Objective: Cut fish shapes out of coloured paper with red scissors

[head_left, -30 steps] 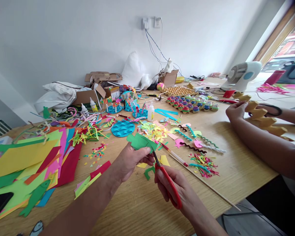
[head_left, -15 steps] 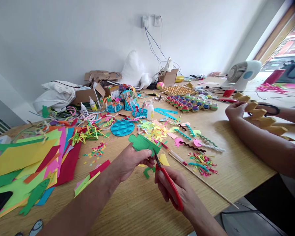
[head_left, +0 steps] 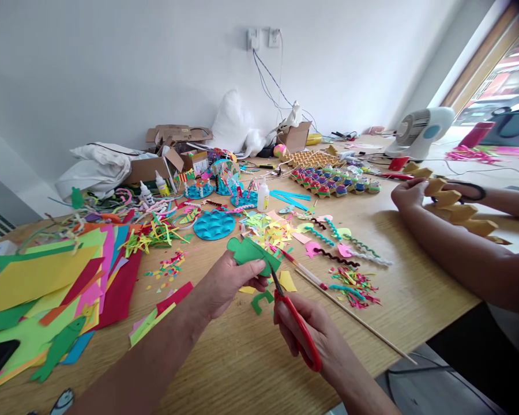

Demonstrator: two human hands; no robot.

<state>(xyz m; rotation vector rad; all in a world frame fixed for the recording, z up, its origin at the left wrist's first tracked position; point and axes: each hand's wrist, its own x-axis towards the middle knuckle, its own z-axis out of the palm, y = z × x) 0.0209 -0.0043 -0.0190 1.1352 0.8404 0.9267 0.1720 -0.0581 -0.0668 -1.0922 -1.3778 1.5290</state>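
My left hand (head_left: pixel 237 279) pinches a piece of green paper (head_left: pixel 248 252), its far left end cut to a rounded outline. Red-handled scissors (head_left: pixel 300 334) are gripped in my right hand (head_left: pixel 311 323), and their dark blades meet the paper's right edge. Below the paper, a curved green scrap (head_left: pixel 262 301) lies on the wooden table (head_left: pixel 225 363). Yellow scraps (head_left: pixel 288 281) rest just beyond the blades. A green paper fish (head_left: pixel 63 346) lies on the left, by a stack of coloured paper (head_left: pixel 38 276).
A long wooden stick (head_left: pixel 354 314) runs along the right. Past my hands are a blue scalloped disc (head_left: pixel 214 225), a glue bottle (head_left: pixel 263 196) and painted egg-carton cups (head_left: pixel 333 181). At right, a co-worker's hand (head_left: pixel 409 193) holds a yellow carton strip (head_left: pixel 452 199). A fan (head_left: pixel 421 129) stands behind.
The green paper and scissors shift only slightly, with the blades staying at the paper's right edge. The view drifts a little. The co-worker's hand keeps its hold on the carton strip.
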